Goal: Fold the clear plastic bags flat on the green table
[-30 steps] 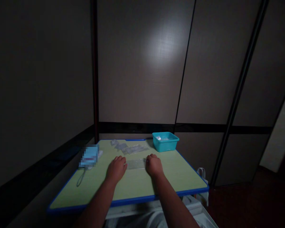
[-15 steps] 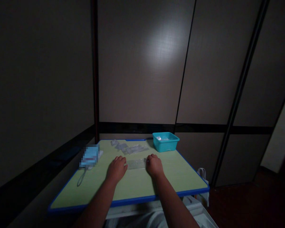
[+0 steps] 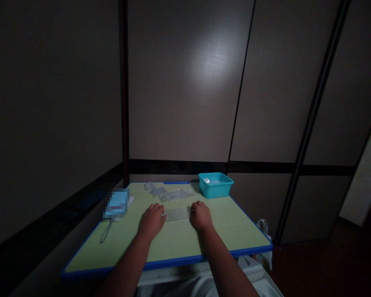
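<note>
A clear plastic bag (image 3: 177,214) lies flat on the pale green table, stretched between my two hands. My left hand (image 3: 153,219) grips its left end, thumb and fingers closed on the edge. At the other end, my right hand (image 3: 200,215) is closed with curled fingers on the bag's right edge. Beyond my hands, several more clear plastic bags (image 3: 177,194) lie loosely spread towards the back of the table. My fingertips are partly hidden, so the exact pinch is hard to see.
A turquoise basket (image 3: 215,189) with clear plastic pieces inside stands at the table's back right. On the left lies a blurred-out blue item (image 3: 117,203) with a strap loop (image 3: 106,232). The table (image 3: 173,243) has a blue rim, and dark panels rise behind it.
</note>
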`<move>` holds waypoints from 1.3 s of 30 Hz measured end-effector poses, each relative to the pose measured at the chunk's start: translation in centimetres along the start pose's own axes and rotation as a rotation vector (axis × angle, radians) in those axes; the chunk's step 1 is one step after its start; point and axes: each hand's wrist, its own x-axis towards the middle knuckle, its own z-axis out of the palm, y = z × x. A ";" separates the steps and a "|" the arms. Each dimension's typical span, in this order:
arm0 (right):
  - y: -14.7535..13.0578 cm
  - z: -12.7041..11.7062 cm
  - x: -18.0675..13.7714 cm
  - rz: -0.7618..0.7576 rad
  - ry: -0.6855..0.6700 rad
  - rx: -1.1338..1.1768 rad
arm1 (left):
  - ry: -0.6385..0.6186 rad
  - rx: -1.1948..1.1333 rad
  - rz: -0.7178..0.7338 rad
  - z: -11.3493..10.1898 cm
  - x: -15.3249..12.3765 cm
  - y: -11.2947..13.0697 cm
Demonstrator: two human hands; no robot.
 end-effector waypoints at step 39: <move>0.1 -0.4 -0.2 -0.036 0.023 0.113 | 0.048 -0.117 0.092 -0.3 -0.4 0.1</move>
